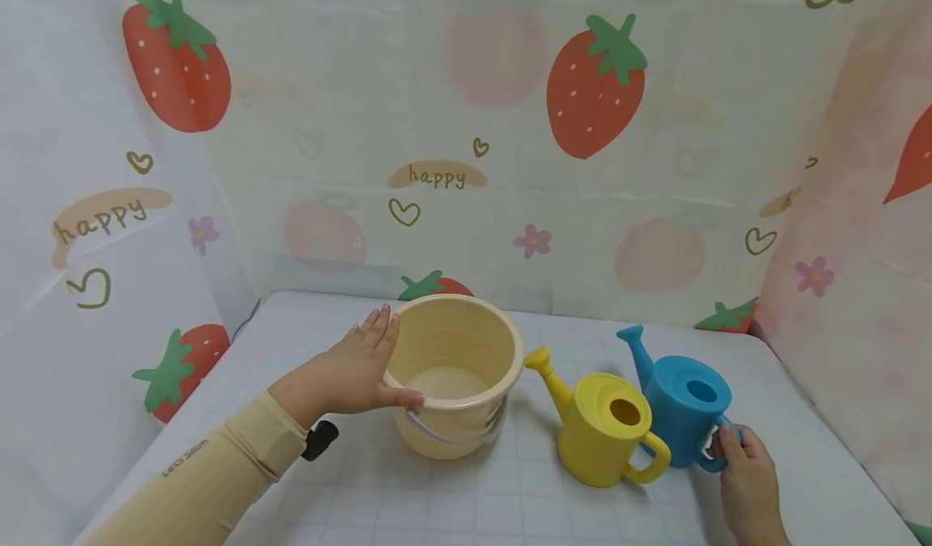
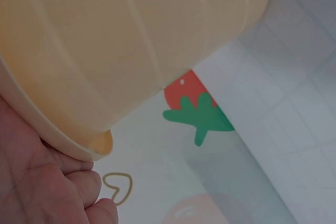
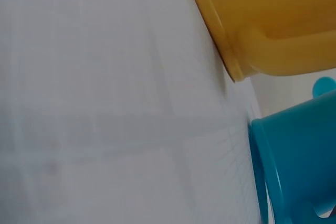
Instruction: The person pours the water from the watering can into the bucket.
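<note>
A cream plastic bucket with a pale hanging handle stands upright on the table. My left hand rests against the left side of its rim, fingers straight and thumb lying along the near edge; in the left wrist view the palm touches the rim of the bucket. At the right, my right hand grips the handle of a blue watering can. Between bucket and blue can stands a yellow watering can, spout toward the bucket. The right wrist view shows both cans, with the right hand almost wholly out of frame.
A white gridded cloth covers the table. Behind and on both sides hangs a curtain printed with strawberries, hearts and flowers. A small black object shows beside the left wrist.
</note>
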### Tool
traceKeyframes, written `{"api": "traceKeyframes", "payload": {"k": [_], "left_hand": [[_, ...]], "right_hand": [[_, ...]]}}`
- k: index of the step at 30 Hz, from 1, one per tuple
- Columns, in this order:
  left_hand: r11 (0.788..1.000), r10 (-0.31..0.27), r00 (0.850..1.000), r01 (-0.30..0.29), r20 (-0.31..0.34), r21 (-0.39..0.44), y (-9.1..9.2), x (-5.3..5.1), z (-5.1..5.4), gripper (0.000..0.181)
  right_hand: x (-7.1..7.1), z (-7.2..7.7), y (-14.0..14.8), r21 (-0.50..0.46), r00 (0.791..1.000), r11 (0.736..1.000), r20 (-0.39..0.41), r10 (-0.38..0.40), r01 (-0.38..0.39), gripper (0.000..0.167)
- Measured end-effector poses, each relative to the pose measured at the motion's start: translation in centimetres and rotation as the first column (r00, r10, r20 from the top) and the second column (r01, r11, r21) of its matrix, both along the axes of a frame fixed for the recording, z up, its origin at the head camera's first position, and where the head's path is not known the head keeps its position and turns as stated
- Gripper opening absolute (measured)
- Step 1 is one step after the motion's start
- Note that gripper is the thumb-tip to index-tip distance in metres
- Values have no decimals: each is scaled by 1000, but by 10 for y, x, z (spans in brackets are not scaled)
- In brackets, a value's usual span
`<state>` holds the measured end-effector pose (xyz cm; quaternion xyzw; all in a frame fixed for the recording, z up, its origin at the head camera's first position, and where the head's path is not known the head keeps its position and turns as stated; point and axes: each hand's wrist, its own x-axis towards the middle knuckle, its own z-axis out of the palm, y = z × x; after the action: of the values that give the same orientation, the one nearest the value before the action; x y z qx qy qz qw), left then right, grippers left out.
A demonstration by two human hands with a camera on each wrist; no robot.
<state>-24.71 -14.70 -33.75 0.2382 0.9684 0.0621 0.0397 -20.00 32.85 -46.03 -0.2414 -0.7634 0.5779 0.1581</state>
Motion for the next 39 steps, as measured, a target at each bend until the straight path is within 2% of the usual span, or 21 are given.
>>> {"api": "traceKeyframes", "payload": {"k": [7, 12, 16, 21, 27, 34, 39], "left_hand": [[1000, -6, 1000, 6, 0, 7, 0, -1, -1, 123], [1000, -3, 1000, 3, 1, 6, 0, -1, -1, 123], [1000, -4, 1000, 4, -1, 6, 1, -1, -1, 123], [1000, -10, 1000, 10, -2, 12, 1, -1, 0, 122], [1000, -4, 1000, 4, -7, -2, 0, -2, -2, 123], [1000, 1, 1000, -1, 0, -2, 0, -2, -2, 124], [1000, 4, 1000, -4, 8, -2, 0, -1, -1, 124]], "right_hand": [[2, 1, -4, -59, 996, 996, -52, -71, 68, 50], [4, 2, -6, -62, 989, 994, -112, -93, 86, 49], [7, 10, -8, -43, 988, 994, -112, -109, 105, 46], [8, 19, -9, -35, 990, 995, -99, -101, 98, 49], [7, 24, -9, -65, 977, 995, -196, -90, 79, 50], [4, 39, -9, -78, 958, 995, -274, -86, 67, 42], [0, 46, -5, -15, 944, 997, -319, -79, 78, 41]]}}
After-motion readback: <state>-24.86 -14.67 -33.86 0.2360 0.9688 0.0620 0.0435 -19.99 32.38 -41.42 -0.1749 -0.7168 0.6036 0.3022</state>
